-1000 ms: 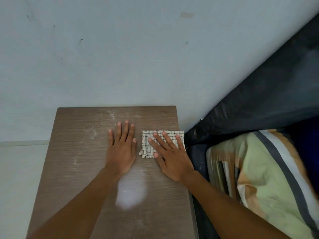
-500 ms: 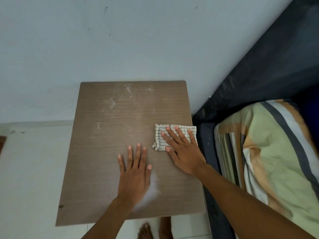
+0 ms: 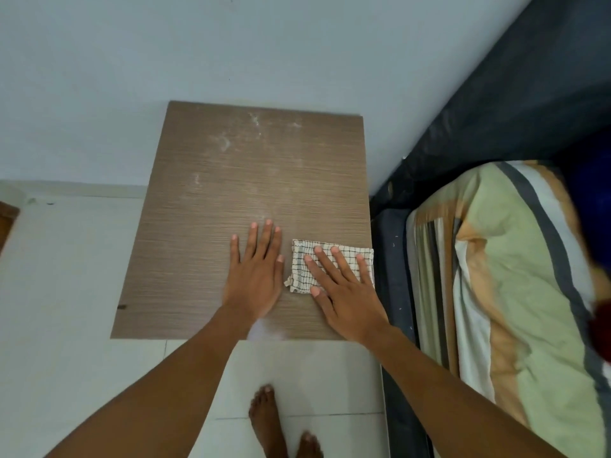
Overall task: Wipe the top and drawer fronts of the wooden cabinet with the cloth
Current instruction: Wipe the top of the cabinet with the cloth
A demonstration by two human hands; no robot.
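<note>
Room: pale blue-grey wall (image 3: 231, 44) behind, white tiled floor (image 3: 66, 292) below, all seen from my head camera looking steeply down.
Cabinet: I see only the brown wood-grain top of the wooden cabinet (image 3: 205, 226), pushed against the wall; the drawer fronts are out of sight from this angle.
Marks: whitish dusty smears (image 3: 228, 140) sit on the far part of the top, and a pale glare patch (image 3: 264, 330) shows at the near edge.
Cloth: the cloth (image 3: 304, 262), cream with a dark grid check, lies folded flat on the top at its right edge, near the front.
Right hand: my right hand (image 3: 344, 292) is spread flat, palm down, fingers pressing on the cloth; nothing is pinched or gripped.
Left hand: my left hand (image 3: 256, 272) lies flat and open on the bare wood just beside the cloth, fingers together, holding nothing.
Bedside: a dark bed frame (image 3: 393, 259) stands right against the cabinet, with a striped green, tan and white pillow (image 3: 496, 276) on it.
Feet: bare feet (image 3: 267, 421) on the tiles in front of the cabinet.
</note>
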